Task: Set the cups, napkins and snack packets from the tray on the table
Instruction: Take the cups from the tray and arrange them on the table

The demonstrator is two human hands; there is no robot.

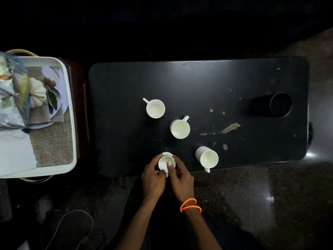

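Three white cups stand on the black table point(198, 83): one at the back left point(155, 108), one in the middle point(180, 128), one at the front right point(208, 157). A fourth white cup point(164, 162) sits near the table's front edge on something white and scalloped. My left hand point(153, 177) grips its left side and handle. My right hand point(181, 179) holds its right side, thumb inside the rim. The white tray point(70, 109) at the left carries snack packets point(12, 91) and white napkins point(14, 152).
A black cylindrical tumbler point(272, 105) stands at the table's right end. Chipped patches mark the tabletop near the middle right. The tray rests on a dark red stand. A grey cable loops on the floor at the lower left. An orange bracelet circles my right wrist.
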